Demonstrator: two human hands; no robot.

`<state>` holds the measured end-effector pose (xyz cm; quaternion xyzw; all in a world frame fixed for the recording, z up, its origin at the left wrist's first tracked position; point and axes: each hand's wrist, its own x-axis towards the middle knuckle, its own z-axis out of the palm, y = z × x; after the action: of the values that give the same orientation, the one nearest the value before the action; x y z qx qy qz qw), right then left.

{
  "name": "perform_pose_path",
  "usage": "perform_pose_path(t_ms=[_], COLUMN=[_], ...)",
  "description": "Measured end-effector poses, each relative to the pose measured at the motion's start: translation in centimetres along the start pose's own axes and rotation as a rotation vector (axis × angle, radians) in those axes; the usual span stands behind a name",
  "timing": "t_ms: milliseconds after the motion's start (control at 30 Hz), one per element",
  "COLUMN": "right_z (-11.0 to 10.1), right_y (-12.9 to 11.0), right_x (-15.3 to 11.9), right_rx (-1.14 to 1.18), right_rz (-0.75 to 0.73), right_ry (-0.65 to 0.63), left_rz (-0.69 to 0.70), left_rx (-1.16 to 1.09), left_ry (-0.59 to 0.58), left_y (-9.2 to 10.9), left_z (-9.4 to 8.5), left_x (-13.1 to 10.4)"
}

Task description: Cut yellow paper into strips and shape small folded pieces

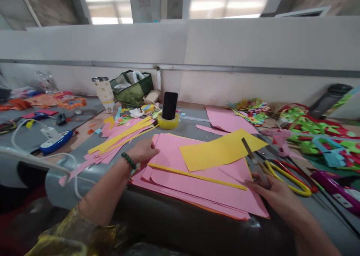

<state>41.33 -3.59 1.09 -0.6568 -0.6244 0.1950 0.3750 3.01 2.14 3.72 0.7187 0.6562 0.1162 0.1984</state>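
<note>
The right hand (271, 187) grips a knife (254, 161) at right of the pink sheets (197, 188). On them, left of this grip, lies 1 yellow sheet (215, 151). The left hand (146, 150) rests curled at their left; its grip I cannot tell.

Left hand (144, 151) is curled with fingertips tucked out of sight, so can't tell if it pinches the pink sheets (202, 188); the yellow sheet (213, 152) covers part of that stack. Right hand (271, 190) hides part of the metal-bladed tool (249, 149) it grips, exact type unclear, forearm cropped at bottom. Purple power strip (339, 192) runs off the right edge, wall lettering (144, 2) too blurred to read.
</note>
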Motion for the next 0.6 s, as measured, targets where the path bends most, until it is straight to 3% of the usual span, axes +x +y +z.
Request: perform_pose_path(t_ms=[167, 400, 600], right_z=[0.1, 2.0, 2.0], right_y=[-0.1, -2.9, -3.5], right_x=[-0.2, -0.8, -0.8], right_rx=[0.048, -0.055, -0.254], right_rz=[0.137, 0.1, 0.004], right_ry=[-0.037, -0.092, -0.078], left_rz=[0.007, -0.023, -0.05], left_rx=[0.039, 0.031, -0.072], left_ry=[0.012, -0.012, 0.005], left_y=[-1.4, -3.9, -4.0], left_z=[0.2, -0.4, -0.3], left_x=[0.1, -1.0, -1.5])
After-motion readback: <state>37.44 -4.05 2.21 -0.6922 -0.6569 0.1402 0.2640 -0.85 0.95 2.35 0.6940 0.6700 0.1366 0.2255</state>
